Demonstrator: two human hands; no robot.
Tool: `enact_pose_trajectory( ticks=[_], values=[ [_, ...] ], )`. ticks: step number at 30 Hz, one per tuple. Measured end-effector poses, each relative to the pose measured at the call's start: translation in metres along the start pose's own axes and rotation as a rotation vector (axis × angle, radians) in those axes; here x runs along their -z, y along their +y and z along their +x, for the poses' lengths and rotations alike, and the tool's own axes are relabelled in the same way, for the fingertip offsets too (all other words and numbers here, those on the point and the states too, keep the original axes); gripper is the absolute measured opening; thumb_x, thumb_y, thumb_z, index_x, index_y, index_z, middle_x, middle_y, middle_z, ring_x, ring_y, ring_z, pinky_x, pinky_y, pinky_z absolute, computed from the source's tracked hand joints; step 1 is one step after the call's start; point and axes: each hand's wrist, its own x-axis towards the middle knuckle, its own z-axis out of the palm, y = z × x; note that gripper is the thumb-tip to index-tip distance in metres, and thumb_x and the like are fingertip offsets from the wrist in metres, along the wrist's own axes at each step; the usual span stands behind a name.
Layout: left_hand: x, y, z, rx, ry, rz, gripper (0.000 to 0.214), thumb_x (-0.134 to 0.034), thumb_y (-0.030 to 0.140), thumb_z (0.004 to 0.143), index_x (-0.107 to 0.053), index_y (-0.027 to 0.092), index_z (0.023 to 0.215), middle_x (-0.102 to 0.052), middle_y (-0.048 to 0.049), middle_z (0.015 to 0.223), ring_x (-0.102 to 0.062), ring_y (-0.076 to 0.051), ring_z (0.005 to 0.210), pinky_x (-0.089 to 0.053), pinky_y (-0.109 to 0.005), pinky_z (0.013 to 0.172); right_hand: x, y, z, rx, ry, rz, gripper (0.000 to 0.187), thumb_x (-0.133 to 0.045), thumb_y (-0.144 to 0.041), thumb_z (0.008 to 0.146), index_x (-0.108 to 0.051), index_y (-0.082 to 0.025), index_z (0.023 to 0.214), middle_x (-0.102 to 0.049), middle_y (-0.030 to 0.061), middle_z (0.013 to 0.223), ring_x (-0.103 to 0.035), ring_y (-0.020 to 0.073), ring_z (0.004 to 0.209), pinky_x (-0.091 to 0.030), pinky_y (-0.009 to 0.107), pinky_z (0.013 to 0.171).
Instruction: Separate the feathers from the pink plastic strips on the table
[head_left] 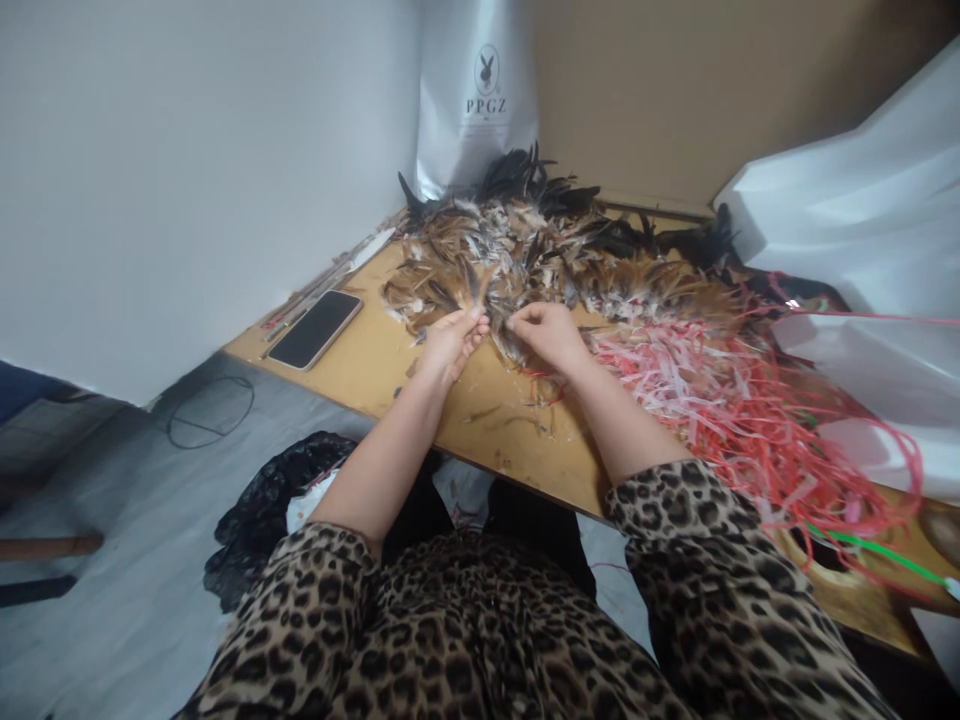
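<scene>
Between thumb and fingers my left hand pinches a brown feather, its tip pointing up and away from me. My right hand is closed just to the right, its fingertips at the edge of the feathers; what it holds, if anything, is too small to make out. Beyond both hands spreads a large pile of brown, white and black feathers. Loose bits of feather lie on the wooden table below my hands.
A phone lies at the table's left. Pink and red ribbon strips heap up on the right, beside white plastic sheeting. A white printed bag stands behind the feathers. A black plastic bag sits on the floor.
</scene>
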Motion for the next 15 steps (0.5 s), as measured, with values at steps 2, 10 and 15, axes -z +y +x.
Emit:
enact_pose_trajectory(
  ticks=[2,10,15],
  values=[
    [0.0,0.001,0.0,-0.004,0.018,0.001,0.006,-0.064,0.016,0.073,-0.063,0.011,0.075,-0.063,-0.0006,0.062,-0.055,-0.002,0.051,-0.039,-0.01,0.048,0.003,-0.001,-0.002,0.049,-0.075,-0.248,0.022,-0.055,-0.032,0.068,-0.067,-0.014,0.068,-0.064,0.0027,0.063,-0.053,0.0118,0.057,-0.038,0.022,0.057],
    [0.0,0.0,-0.001,0.017,0.027,0.033,0.007,-0.064,0.016,0.073,-0.064,0.011,0.078,-0.064,-0.0013,0.065,-0.055,-0.002,0.052,-0.039,-0.011,0.05,-0.006,-0.027,-0.018,-0.013,-0.19,-0.739,0.021,-0.053,-0.032,0.069,-0.07,-0.021,0.074,-0.068,0.0099,0.076,-0.061,0.0213,0.071,-0.04,0.028,0.062],
    [0.0,-0.001,0.0,0.012,0.007,0.039,0.005,-0.062,0.015,0.074,-0.064,0.01,0.076,-0.064,-0.0014,0.064,-0.055,-0.002,0.051,-0.039,-0.011,0.048,-0.009,-0.023,-0.015,-0.044,-0.187,-0.748,0.021,-0.051,-0.028,0.069,-0.07,-0.019,0.074,-0.068,0.0115,0.078,-0.061,0.0226,0.073,-0.041,0.028,0.062]
  ],
)
